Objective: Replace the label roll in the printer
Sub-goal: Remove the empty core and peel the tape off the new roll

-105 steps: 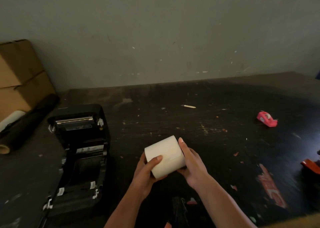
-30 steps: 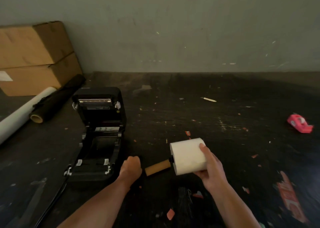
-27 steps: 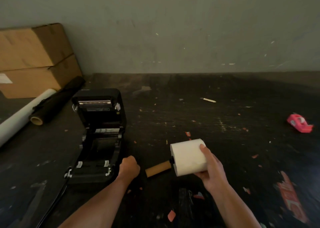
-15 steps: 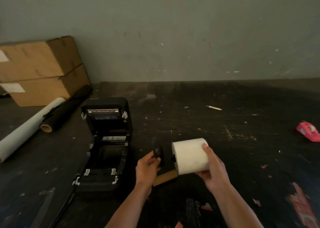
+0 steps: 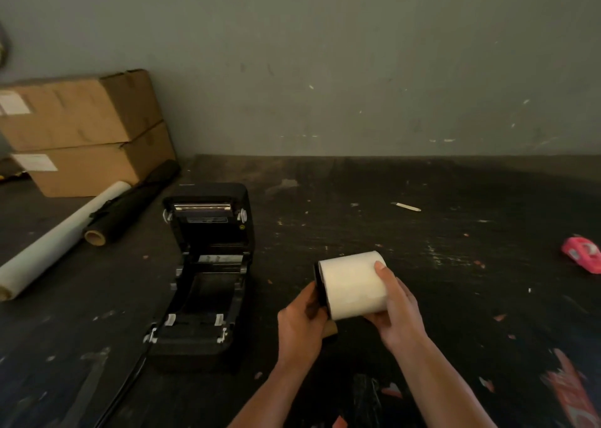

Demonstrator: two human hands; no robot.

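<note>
I hold a white label roll [image 5: 353, 284] above the dark table, right of the printer. My right hand [image 5: 398, 310] grips it from the right and underneath. My left hand [image 5: 300, 325] presses a black round holder piece [image 5: 318, 286] against the roll's left end. Under my left hand a brown cardboard core [image 5: 331, 328] peeks out on the table. The black label printer [image 5: 205, 274] stands to the left with its lid swung open toward the wall; its roll bay looks empty.
Two stacked cardboard boxes [image 5: 84, 131] sit at the back left, with a white paper roll [image 5: 55, 242] and a black roll [image 5: 133, 203] lying before them. A pink tape dispenser [image 5: 583, 258] lies at the far right. The printer's cable [image 5: 130, 382] runs off the front edge.
My left hand picked a black holder piece off the table near the printer and brought it to the roll's left end. The right hand kept holding the roll.
</note>
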